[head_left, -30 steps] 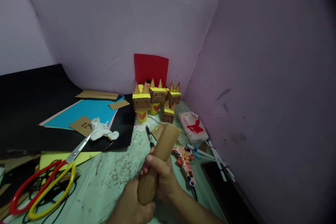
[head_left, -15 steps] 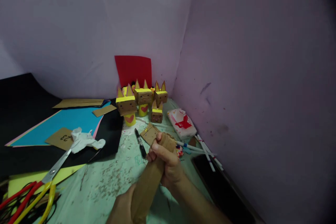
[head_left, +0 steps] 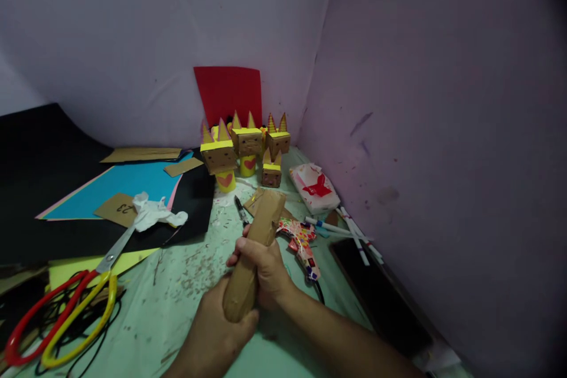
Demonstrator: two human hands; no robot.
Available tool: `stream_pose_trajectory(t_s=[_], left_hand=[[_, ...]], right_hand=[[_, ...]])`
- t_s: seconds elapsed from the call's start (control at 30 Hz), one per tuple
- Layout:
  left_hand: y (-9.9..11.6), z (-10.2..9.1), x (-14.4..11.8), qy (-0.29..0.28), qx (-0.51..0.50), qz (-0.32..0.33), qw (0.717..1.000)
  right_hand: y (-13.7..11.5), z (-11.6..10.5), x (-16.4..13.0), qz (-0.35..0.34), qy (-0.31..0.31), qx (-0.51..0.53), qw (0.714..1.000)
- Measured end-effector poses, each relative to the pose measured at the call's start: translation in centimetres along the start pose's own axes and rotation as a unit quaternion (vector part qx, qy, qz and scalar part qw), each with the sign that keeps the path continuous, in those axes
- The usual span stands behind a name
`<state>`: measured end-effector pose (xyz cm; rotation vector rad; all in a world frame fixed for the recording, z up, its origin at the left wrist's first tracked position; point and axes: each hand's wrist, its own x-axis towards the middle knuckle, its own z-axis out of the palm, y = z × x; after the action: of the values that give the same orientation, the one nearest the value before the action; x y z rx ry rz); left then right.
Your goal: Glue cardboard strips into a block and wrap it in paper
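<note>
Head view: both hands close around a brown cardboard tube (head_left: 253, 254) above the worktop (head_left: 190, 301), left hand (head_left: 221, 331) at its base, right hand (head_left: 261, 266) mid-length; it looks light, stiff yet crushable, best held gently around the middle.

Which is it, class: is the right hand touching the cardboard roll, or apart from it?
Touching. The head view shows the right hand with fingers wrapped around the middle of the cardboard roll; the left hand grips its lower end.
</note>
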<state>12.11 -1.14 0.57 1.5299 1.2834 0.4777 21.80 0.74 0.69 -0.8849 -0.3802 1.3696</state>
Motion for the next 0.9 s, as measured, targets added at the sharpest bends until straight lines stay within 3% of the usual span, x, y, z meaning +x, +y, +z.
stream_pose_trajectory(t_s=[0.2,0.37,0.47,0.53,0.6,0.67,0.8,0.9], left_hand=[[-0.7,-0.4,0.5,-0.014,-0.045,0.011,0.999],[-1.2,-1.2,0.6,-0.122,-0.169,0.011,0.978],[-1.0,-1.2,0.2,-0.073,-0.208,0.024,0.975],[-0.9,-1.1,0.0,-0.050,-0.217,0.021,0.975],[-0.8,-1.3,0.0,-0.034,-0.202,0.014,0.979],[-0.9,-1.5,0.2,-0.024,-0.171,0.018,0.985],[-1.0,-2.1,0.5,-0.004,-0.130,0.050,0.990],[-1.1,-2.2,0.6,0.007,-0.083,0.074,0.994]], right_hand=[[0.7,-0.5,-0.2,-0.022,-0.019,-0.053,0.998],[1.6,-1.1,0.4,-0.034,-0.043,-0.093,0.994],[1.0,-1.2,1.0,-0.071,-0.059,-0.140,0.986],[-0.2,-1.6,1.5,-0.143,-0.041,-0.189,0.971],[-1.9,-2.3,2.0,-0.238,0.007,-0.252,0.938],[-3.6,-3.0,2.4,-0.320,0.049,-0.333,0.885],[-5.4,-3.8,2.5,-0.414,0.016,-0.481,0.773],[-5.6,-3.7,2.4,-0.452,-0.006,-0.537,0.713]])
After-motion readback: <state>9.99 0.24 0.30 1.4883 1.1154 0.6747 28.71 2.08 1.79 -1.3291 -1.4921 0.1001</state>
